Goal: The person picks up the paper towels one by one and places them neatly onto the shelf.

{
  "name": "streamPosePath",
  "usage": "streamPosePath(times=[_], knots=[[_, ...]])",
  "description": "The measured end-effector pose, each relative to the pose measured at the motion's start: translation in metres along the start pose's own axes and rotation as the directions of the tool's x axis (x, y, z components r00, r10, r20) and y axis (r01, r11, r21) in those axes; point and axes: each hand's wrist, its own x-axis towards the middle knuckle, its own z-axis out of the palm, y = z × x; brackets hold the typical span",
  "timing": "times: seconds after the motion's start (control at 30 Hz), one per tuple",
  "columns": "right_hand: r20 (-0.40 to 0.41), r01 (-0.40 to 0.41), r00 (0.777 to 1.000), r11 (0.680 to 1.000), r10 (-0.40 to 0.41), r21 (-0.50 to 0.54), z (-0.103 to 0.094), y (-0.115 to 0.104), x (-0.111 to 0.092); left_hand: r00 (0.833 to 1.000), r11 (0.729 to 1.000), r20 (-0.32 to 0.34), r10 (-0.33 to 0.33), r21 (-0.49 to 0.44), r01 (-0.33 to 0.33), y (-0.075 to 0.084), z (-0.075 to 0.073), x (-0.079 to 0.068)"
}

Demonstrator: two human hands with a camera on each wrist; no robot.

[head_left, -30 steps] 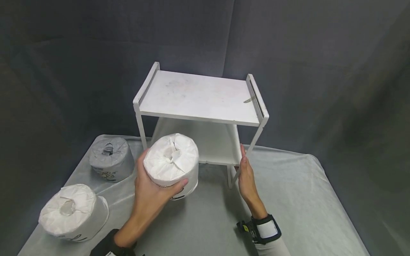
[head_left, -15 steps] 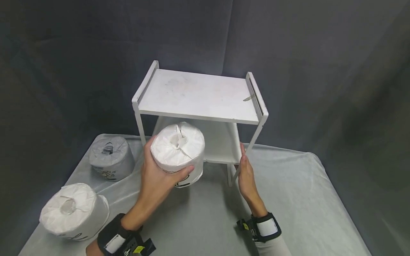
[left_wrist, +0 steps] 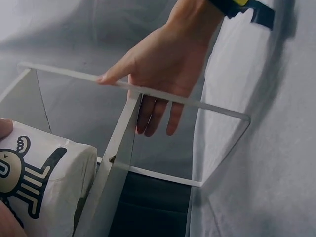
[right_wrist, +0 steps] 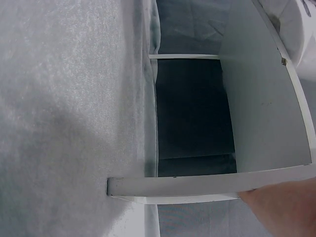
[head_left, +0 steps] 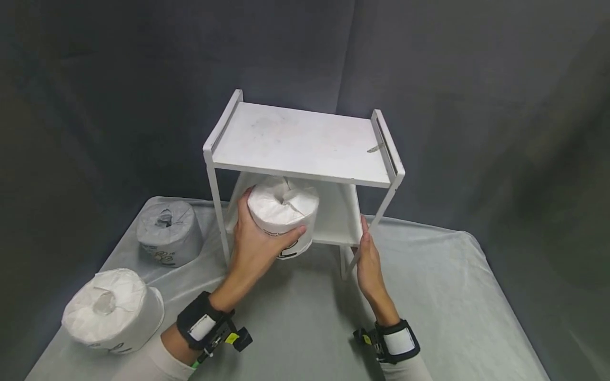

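My left hand (head_left: 257,243) grips a paper-wrapped toilet roll (head_left: 286,211), thumb across its near side. The roll overlaps the lower board (head_left: 338,219) of a white two-tier shelf (head_left: 300,140), its top below the upper board's front edge. In the left wrist view, the roll's printed cartoon animal shows beside the lower board's front edge. At the shelf's right front leg, my right hand (head_left: 369,267) holds the frame. Its thumb lies along the leg and its fingers (left_wrist: 173,118) reach behind. In the right wrist view, only part of this hand (right_wrist: 284,205) shows by the frame.
Two more wrapped toilet rolls stand on the left of the cloth-covered table (head_left: 443,296): a greyish roll (head_left: 169,233) farther back and a white roll (head_left: 111,312) nearer. Dark grey fabric (head_left: 295,47) hangs behind the shelf.
My left hand has carried the toilet roll forward and to the right, from in front of the shelf to the lower tier's opening. My right hand stays at the leg.
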Motion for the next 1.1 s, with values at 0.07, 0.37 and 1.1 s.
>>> streamPosePath(times=[0.07, 0.37, 1.1], knots=[[-0.005, -0.006, 1.0, 1.0, 0.006, 0.004, 0.001, 0.0, 0.0, 1.0, 1.0, 0.004, -0.004, -0.002, 0.004, -0.001, 0.003, 0.005], [0.014, -0.019, 1.0, 1.0, 0.019, 0.011, 0.002, -0.002, 0.0, 1.0, 1.0, -0.022, 0.011, -0.02, -0.012, -0.005, 0.017, 0.018], [0.016, -0.036, 0.999, 0.995, 0.035, 0.096, 0.002, -0.003, -0.001, 0.995, 0.993, -0.019, 0.102, -0.064, -0.103, -0.004, 0.063, 0.037]])
